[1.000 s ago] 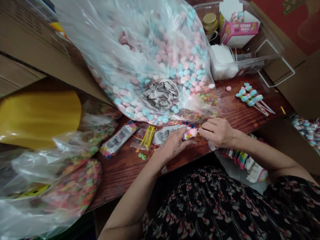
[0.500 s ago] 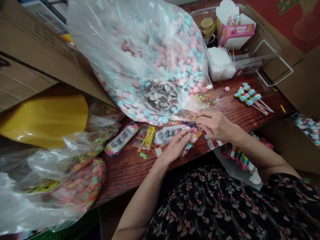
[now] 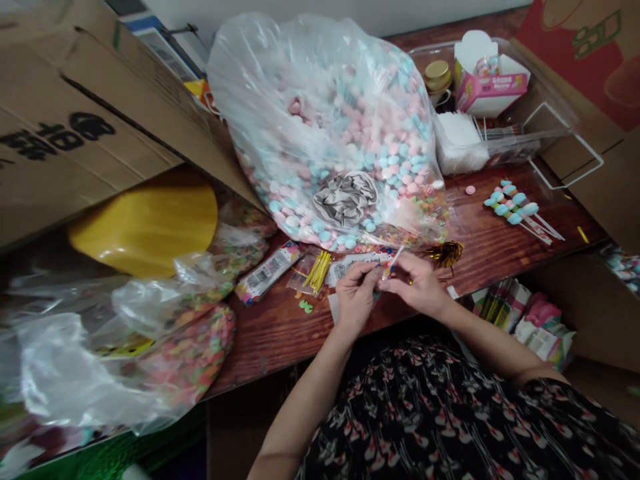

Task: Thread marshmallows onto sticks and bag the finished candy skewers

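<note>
Head view: clear bag (image 3: 330,87) of pink-blue candies (image 3: 370,157); left hand (image 3: 356,297), right hand (image 3: 413,283), narrow grip on thin stick (image 3: 393,262).

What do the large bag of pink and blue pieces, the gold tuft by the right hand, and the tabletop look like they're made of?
The large bag looks like thin clear plastic film, glossy and creased. The gold tuft seems to be metallic foil tinsel, shiny and crinkled. The tabletop looks like varnished reddish wood with visible grain, though it could be laminate.
</note>
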The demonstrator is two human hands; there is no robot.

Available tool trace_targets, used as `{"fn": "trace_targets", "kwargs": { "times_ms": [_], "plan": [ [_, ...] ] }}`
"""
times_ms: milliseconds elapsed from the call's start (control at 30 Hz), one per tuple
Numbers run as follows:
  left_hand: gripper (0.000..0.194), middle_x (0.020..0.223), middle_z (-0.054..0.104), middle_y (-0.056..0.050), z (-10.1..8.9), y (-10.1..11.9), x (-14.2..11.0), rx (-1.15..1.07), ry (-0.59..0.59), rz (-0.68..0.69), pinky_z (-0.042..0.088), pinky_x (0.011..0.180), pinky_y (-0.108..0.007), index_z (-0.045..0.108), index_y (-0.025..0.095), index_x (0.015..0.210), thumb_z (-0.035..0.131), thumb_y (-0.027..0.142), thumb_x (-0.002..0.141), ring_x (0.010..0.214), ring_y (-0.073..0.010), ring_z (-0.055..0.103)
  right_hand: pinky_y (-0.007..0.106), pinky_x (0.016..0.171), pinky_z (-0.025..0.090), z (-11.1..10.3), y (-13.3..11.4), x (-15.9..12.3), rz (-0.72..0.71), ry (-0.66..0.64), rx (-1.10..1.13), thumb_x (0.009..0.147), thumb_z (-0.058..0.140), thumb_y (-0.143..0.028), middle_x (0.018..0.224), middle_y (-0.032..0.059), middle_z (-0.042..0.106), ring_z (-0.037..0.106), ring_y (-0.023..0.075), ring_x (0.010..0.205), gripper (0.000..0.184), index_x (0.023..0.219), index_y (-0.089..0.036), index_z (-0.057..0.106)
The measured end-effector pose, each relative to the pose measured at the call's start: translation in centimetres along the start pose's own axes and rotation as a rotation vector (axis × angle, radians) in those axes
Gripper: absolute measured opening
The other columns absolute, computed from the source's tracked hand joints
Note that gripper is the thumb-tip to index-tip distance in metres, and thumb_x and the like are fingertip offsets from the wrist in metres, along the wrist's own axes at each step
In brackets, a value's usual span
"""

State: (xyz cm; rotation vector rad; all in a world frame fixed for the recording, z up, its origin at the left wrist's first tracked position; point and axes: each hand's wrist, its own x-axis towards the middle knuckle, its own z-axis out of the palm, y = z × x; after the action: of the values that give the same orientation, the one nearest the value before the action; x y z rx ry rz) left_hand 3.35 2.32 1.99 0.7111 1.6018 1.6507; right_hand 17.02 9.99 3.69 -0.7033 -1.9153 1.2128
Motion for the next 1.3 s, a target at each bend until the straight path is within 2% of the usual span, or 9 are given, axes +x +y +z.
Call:
{"fn": "trace_targets", "kwargs": {
  "times_ms": [100,433,600,733,867,967,1133,1200,1300],
  "plan": [
    [0.028,0.079,0.065,-0.002,-0.4,0.3,-0.4,0.069,-0.094,0.041,0.051,0.07,-0.026,0.07,0.02,0.076,0.07,0.048,0.08,0.076,-0.0134,0.061,0.029,0.073,0.049,2.0,0.2,-0.5,0.053,0.053,0.088,0.091,0.059,-0.029,0.078,0.0021,0.06,0.058,0.0152,0.075,0.019,0.076,-0.018,0.063],
    [0.038,0.07,0.061,-0.001,-3.9,2.2,-1.2,-0.237,-0.464,-0.509,0.039,0.048,-0.02,0.067,0.016,0.085,0.078,0.049,0.072,0.055,-0.0094,0.051,0.027,0.061,0.048,3.2,0.2,0.3,-0.108,0.003,0.059,0.086,0.063,-0.025,0.079,0.0015,0.058,0.056,0.0128,0.067,0.014,0.074,-0.018,0.065],
    [0.026,0.069,0.063,-0.003,-5.2,2.9,-0.8,-0.137,-0.543,-0.548,0.041,0.054,-0.019,0.066,0.015,0.079,0.074,0.039,0.075,0.059,-0.0088,0.053,0.037,0.082,0.051,1.4,0.6,0.9,-0.361,0.0,-0.198,0.088,0.06,-0.023,0.105,0.0082,0.065,0.061,0.0199,0.093,0.018,0.104,-0.023,0.069],
    [0.029,0.062,0.062,-0.004,-5.3,2.6,-1.1,-0.118,-0.618,-0.599,0.041,0.05,-0.022,0.058,0.016,0.067,0.069,0.041,0.075,0.056,-0.0132,0.058,0.046,0.099,0.038,-1.0,0.5,0.8,-0.692,-0.384,-0.571,0.092,0.058,-0.023,0.131,-0.0003,0.062,0.05,0.0239,0.125,0.035,0.124,-0.039,0.061],
    [0.037,0.06,0.058,-0.002,-5.5,2.0,-1.8,-0.067,-0.847,-0.658,0.035,0.045,-0.021,0.056,0.016,0.069,0.066,0.049,0.08,0.045,-0.0093,0.05,0.04,0.094,0.033,-1.1,0.8,-0.2,-0.808,-0.542,-0.627,0.098,0.047,-0.019,0.107,0.0011,0.07,0.053,0.0194,0.117,0.022,0.11,-0.026,0.064],
    [0.032,0.07,0.062,-0.003,-5.8,1.7,-2.2,0.207,-0.889,-0.434,0.041,0.052,-0.023,0.061,0.017,0.079,0.057,0.047,0.089,0.055,-0.0111,0.054,0.039,0.087,0.033,0.0,1.5,-1.7,-0.67,-0.538,-0.676,0.095,0.045,-0.019,0.08,0.0026,0.066,0.056,0.0194,0.094,0.022,0.084,-0.018,0.064],
    [0.021,0.086,0.067,-0.008,-6.3,1.2,-3.1,0.817,-0.716,0.359,0.049,0.073,-0.031,0.069,0.02,0.098,0.052,0.03,0.093,0.077,-0.0178,0.06,0.03,0.072,0.039,2.6,1.5,-4.2,-0.12,-0.504,-0.508,0.092,0.056,-0.025,0.078,0.0036,0.069,0.057,0.0169,0.08,0.02,0.077,-0.017,0.066],
    [0.02,0.084,0.066,-0.007,-6.4,1.0,-3.3,0.872,-0.68,0.462,0.048,0.072,-0.03,0.069,0.02,0.096,0.051,0.026,0.093,0.075,-0.0171,0.06,0.028,0.073,0.042,2.6,1.2,-4.7,-0.027,-0.449,-0.364,0.094,0.056,-0.023,0.083,0.0027,0.071,0.06,0.0151,0.081,0.018,0.082,-0.018,0.068],
    [0.02,0.074,0.063,-0.003,-6.5,0.8,-3.2,0.758,-0.618,0.349,0.047,0.066,-0.027,0.069,0.02,0.085,0.051,0.027,0.093,0.068,-0.0146,0.057,0.03,0.081,0.045,0.1,1.3,-5.3,-0.029,-0.215,-0.34,0.094,0.057,-0.021,0.091,0.0039,0.073,0.062,0.0161,0.088,0.013,0.093,-0.018,0.07]
  ]
}}
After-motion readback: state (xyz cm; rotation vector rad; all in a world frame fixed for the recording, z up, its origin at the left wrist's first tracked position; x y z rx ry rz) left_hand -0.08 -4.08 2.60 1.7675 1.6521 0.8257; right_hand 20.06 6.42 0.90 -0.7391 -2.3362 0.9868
